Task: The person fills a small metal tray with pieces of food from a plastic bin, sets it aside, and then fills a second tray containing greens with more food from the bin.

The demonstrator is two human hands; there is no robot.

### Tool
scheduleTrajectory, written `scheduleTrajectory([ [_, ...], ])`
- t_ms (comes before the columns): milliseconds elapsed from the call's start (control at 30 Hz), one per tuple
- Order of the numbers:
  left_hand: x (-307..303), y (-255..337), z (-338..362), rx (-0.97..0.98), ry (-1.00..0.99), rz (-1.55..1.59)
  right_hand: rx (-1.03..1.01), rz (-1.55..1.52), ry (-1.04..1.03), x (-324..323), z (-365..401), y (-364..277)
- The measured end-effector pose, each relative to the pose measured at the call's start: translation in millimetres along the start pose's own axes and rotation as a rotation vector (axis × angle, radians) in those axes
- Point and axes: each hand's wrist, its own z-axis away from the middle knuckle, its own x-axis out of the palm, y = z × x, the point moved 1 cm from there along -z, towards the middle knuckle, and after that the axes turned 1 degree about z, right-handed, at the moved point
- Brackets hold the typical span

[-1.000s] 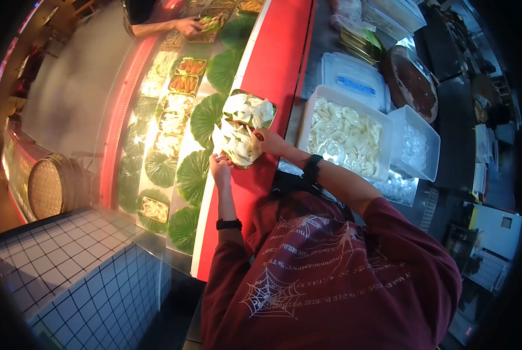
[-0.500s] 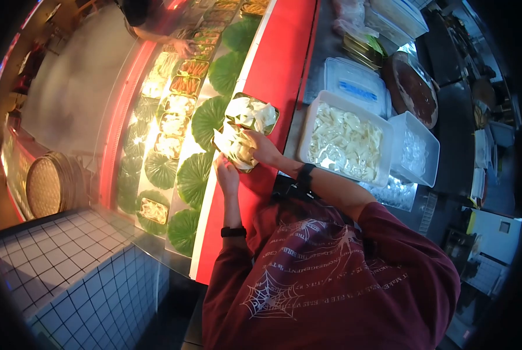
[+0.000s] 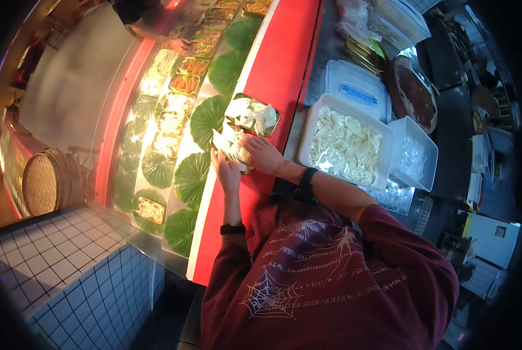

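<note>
A small metal tray of pale sliced food (image 3: 229, 143) sits on the red counter ledge (image 3: 275, 64). My right hand (image 3: 262, 154) lies over its near end, fingers pressing on the slices. My left hand (image 3: 226, 169) grips the tray's near left corner. A second tray of the same white slices (image 3: 250, 114) stands just beyond, touching the first. To the right, a white plastic tub (image 3: 345, 140) holds a heap of the same pale slices.
Left of the ledge runs a lit display with green lotus leaves (image 3: 205, 119) and several small food trays (image 3: 176, 105). Another person's hand (image 3: 182, 45) reaches into trays at the far end. Clear lidded boxes (image 3: 354, 84), a round dark board (image 3: 412, 87) and a bamboo steamer (image 3: 42, 181) are around.
My right hand slid from the tray's right side onto the slices. My left hand moved up to the tray's corner. The other person's hand shifted left along the far trays.
</note>
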Motion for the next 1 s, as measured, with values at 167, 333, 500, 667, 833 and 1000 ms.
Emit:
scheduleTrajectory([
  [167,-0.3,-0.2,2.9,0.058,0.029,-0.025,0.066,-0.144,0.023,-9.0,-3.4,2.4],
  [333,-7.7,7.0,-5.6,0.097,0.092,-0.003,0.211,-0.276,0.007,-30.3,-6.1,4.6],
  [500,-13.7,11.2,-22.8,0.101,0.126,0.059,0.285,-0.354,0.029,-62.3,1.0,1.0],
  [667,-23.3,-12.3,-13.2,-0.104,0.107,0.222,0.316,-0.759,-0.135,-140.6,44.3,-11.3],
  [833,-33.2,-29.4,26.4,-0.503,0.001,0.382,0.348,-0.943,-0.165,-180.4,116.2,10.2],
  [1000,-8.6,-21.4,44.7,-0.597,-0.124,0.69,0.483,-1.053,-0.073,-194.8,177.6,26.7],
])
